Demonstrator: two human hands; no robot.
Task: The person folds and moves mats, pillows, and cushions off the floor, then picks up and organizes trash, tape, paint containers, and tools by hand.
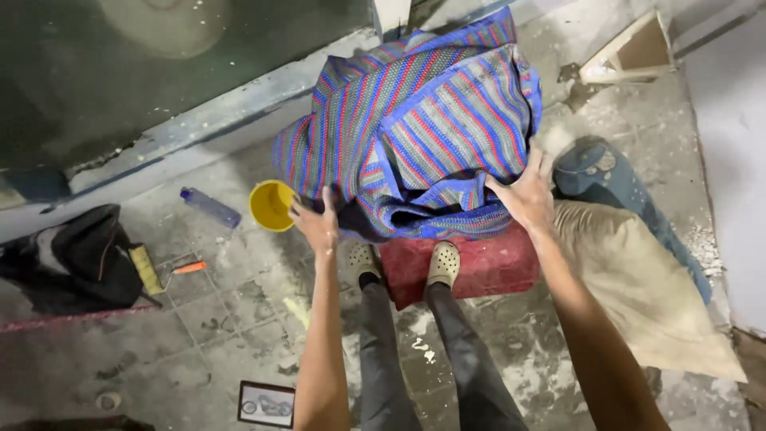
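Note:
A large striped woven bag (423, 120) in blue, red and grey stands on a red block (479, 267) in front of me. My left hand (317, 222) grips the bag's lower left edge near its dark opening. My right hand (523, 194) holds the bag's lower right edge, fingers spread over the fabric. My feet in pale perforated clogs (441, 262) rest against the red block, just below the bag.
A yellow cup (271, 205) and a clear plastic bottle (210, 207) lie left of the bag. Farther left are a dark bag (80, 259) and an orange-handled paint roller (159, 270). A tan sack (646, 291) and blue cloth (606, 179) lie right. A small framed picture (266, 404) sits on the dusty floor.

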